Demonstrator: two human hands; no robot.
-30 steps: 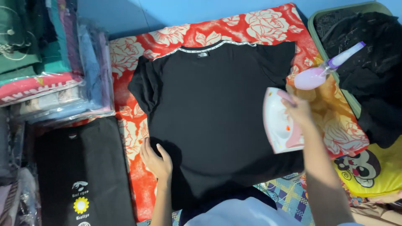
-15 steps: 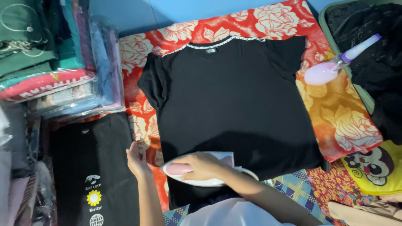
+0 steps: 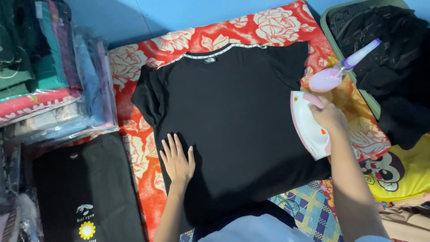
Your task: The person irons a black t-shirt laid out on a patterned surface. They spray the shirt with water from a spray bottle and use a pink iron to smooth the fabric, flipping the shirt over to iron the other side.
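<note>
From the head camera: lying spread flat, back side up, on a red flowered cloth (image 3: 286, 27), a black shirt (image 3: 237, 121). Pressing down on its lower left part, the left hand (image 3: 177, 162), fingers (image 3: 172, 144) spread wide and flat. Gripping the handle of a white and pink iron (image 3: 309, 125) at the shirt's right edge, the right hand (image 3: 329, 115), fingers wrapped tight around it, iron tilting up on its side. Lying just beyond the iron, a pink spray bottle (image 3: 333, 74). Standing along the left, stacks of bagged folded clothes (image 3: 49, 85). Lying at lower left, a folded black shirt with a daisy print (image 3: 87, 192).
</note>
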